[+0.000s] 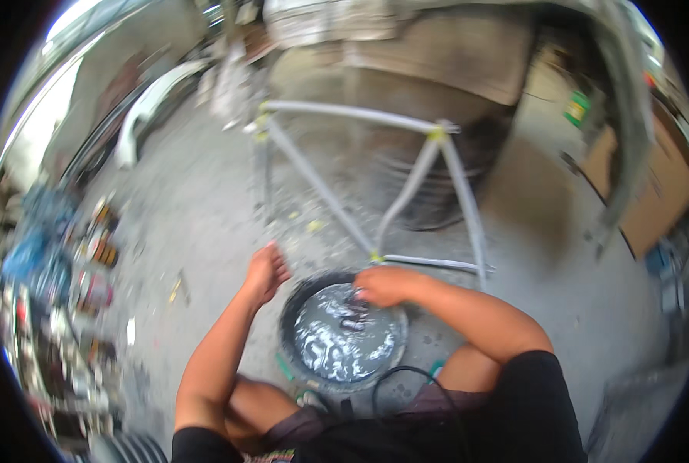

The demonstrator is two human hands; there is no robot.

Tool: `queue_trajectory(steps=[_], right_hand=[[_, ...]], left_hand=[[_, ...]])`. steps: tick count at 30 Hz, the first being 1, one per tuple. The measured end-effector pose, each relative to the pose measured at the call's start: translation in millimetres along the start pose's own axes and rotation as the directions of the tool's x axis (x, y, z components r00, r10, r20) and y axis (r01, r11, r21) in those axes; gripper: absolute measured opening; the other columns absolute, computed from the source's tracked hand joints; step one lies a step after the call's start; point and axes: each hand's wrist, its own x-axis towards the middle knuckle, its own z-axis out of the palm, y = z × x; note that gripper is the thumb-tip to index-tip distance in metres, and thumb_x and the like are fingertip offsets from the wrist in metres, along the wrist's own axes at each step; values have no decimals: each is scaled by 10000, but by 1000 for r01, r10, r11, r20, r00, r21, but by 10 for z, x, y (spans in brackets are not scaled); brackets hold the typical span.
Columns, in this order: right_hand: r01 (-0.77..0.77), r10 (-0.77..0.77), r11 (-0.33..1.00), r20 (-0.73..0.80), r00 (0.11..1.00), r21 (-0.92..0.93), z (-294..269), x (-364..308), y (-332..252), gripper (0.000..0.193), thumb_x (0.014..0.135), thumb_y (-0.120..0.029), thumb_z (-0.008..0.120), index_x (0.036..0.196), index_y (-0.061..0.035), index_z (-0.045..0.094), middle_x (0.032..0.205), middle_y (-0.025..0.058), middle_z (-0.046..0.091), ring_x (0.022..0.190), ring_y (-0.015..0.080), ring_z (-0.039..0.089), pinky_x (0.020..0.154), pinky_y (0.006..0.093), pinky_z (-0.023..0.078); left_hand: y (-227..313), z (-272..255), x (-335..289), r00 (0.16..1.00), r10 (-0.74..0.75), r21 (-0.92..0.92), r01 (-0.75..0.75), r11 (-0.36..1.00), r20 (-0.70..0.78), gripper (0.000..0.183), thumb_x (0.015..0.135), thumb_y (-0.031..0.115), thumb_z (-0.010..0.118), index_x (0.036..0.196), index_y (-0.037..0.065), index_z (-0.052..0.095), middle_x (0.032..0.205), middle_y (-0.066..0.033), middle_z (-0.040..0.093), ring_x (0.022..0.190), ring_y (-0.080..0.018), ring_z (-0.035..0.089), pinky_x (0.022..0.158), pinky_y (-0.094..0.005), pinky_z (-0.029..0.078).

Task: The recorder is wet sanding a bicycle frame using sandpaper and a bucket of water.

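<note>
Above the round dark basin point(289, 328) of rippling grey water point(337, 347), my right hand point(383, 286) is closed, with its fingers pinched downward near the rim. A dark patch below the fingers is blurred; I cannot tell whether it is a held thing or a reflection. To the left of the basin, my left hand point(266, 274) hangs in the air with its fingers curled in and nothing visible in them. Just beyond stands a bicycle frame point(321, 189) with grey tubes and yellowish joints. Its lower joint is close to my right hand, and whether they touch is unclear.
Behind the frame stands a large dark drum-like object point(437, 185) under brown sheeting point(452, 65). Cans point(100, 251) and blue plastic bags point(27, 258) crowd the left side. A cardboard panel point(657, 189) leans at right, near a green container point(577, 109). A dark hose point(402, 369) curves beside the basin.
</note>
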Motion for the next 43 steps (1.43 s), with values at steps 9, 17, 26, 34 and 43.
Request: queue_trajectory(steps=[9, 17, 26, 34, 43], right_hand=[[-86, 95, 990, 73, 993, -116, -54, -145, 113, 415, 949, -258, 643, 1293, -26, 624, 1475, 194, 529, 1335, 362, 526, 1088, 477, 440], [-215, 231, 972, 215, 949, -99, -122, -158, 55, 422, 926, -252, 651, 1301, -60, 625, 1366, 190, 557, 1171, 364, 618, 1007, 466, 482], [-278, 264, 960, 240, 934, 25, 259, 50, 327, 368, 900, -232, 665, 1228, -64, 672, 1295, 180, 598, 1040, 358, 664, 908, 474, 521], [-214, 221, 975, 277, 935, -53, -71, -234, 144, 424, 961, -260, 610, 1339, -67, 610, 1653, 185, 275, 1278, 393, 573, 1081, 463, 450], [-249, 276, 961, 340, 899, -121, -182, -141, -86, 448, 966, -254, 615, 1383, -93, 594, 1674, 185, 217, 1338, 374, 532, 1111, 447, 426]], left_hand=[[339, -1, -336, 928, -128, -161, 194, 968, 351, 599, 1039, 476, 481, 1391, -9, 496, 1431, -216, 539, 1267, -361, 582, 1064, -530, 493], [418, 6, -344, 961, 47, -82, -26, 996, 273, 697, 1007, 530, 512, 1473, 15, 450, 1489, -199, 501, 1323, -350, 524, 1093, -519, 436], [170, -363, -223, 987, 105, -183, -126, 975, -119, 641, 1003, 482, 532, 1444, 19, 481, 1484, -179, 512, 1314, -335, 528, 1105, -482, 425], [238, -124, -164, 965, 83, -259, -149, 954, -250, 474, 988, 385, 548, 1316, 44, 548, 1360, -119, 597, 1216, -270, 577, 1049, -416, 457], [301, -161, -326, 950, 77, -234, -153, 960, -304, 427, 973, 369, 579, 1274, 68, 555, 1333, -80, 595, 1184, -249, 578, 1043, -412, 448]])
